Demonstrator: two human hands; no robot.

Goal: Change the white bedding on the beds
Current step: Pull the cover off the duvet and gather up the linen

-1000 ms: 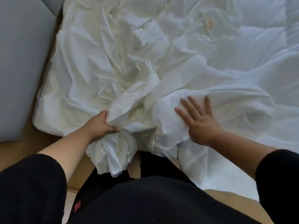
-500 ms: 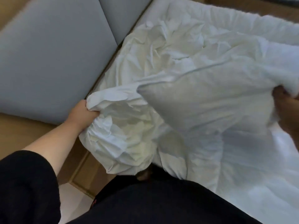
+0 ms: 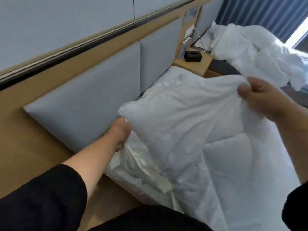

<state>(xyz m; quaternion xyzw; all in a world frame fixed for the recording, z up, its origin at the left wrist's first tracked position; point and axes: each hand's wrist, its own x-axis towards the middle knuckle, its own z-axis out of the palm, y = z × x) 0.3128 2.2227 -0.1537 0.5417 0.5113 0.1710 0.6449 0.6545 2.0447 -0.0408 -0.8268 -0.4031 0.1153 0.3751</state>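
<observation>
Holding the white duvet [image 3: 191,124] up over the near bed, I have its top edge stretched between my two hands. My right hand [image 3: 265,100] pinches the upper corner, thumb and fingers curled tight around a bunch of the fabric. My left hand [image 3: 119,132] is at the other, lower corner, but that corner covers my fingers, so I cannot tell how they close. The duvet hangs down from my right hand and drapes over the mattress, its lower part running out of view at the bottom. Beneath my left hand lies a crumpled white sheet [image 3: 141,169], blurred and hard to read. Behind it stand the grey headboard panels [image 3: 86,104]. Further off, a wooden nightstand [image 3: 191,64] carries a black tissue box [image 3: 193,55] and some small bottles [image 3: 186,40], too small to make out. Beyond it the second bed bears heaped white bedding [image 3: 250,52], cut off at the right edge.
</observation>
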